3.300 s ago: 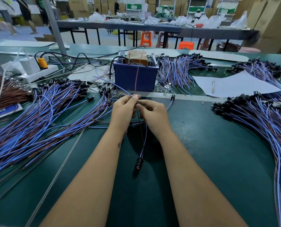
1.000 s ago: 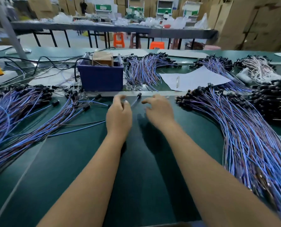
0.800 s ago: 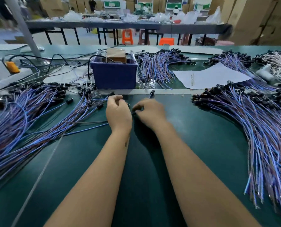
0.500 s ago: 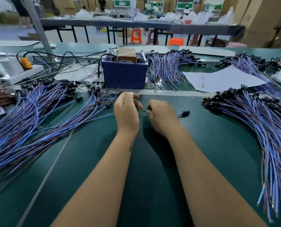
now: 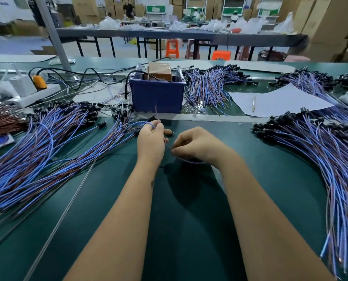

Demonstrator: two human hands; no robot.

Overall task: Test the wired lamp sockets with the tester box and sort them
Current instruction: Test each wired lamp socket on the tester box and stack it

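Note:
The blue tester box (image 5: pixel 158 94) stands at the back of the green table (image 5: pixel 189 209), straight ahead of my hands. My left hand (image 5: pixel 151 141) pinches a thin blue-and-brown wire of a lamp socket (image 5: pixel 151 118), whose black head pokes out just above the fingers. My right hand (image 5: pixel 197 144) sits beside it with fingers curled, pinching the other end of the same wire, which loops below the palm. A big heap of wired sockets (image 5: pixel 43 151) fans out on the left, and another heap (image 5: pixel 319 157) curves down the right side.
A white power strip (image 5: pixel 35 94) with an orange plug and black cables lies at the back left. A sheet of paper (image 5: pixel 278 102) with a pen lies at the back right. More socket bundles (image 5: pixel 211 86) lie behind the box. A metal strip (image 5: pixel 219 118) crosses the table.
My hands were apart and flat near the left heap a second ago. They have since taken up one socket wire and drawn together over the table's middle, the wire now looped under my right hand.

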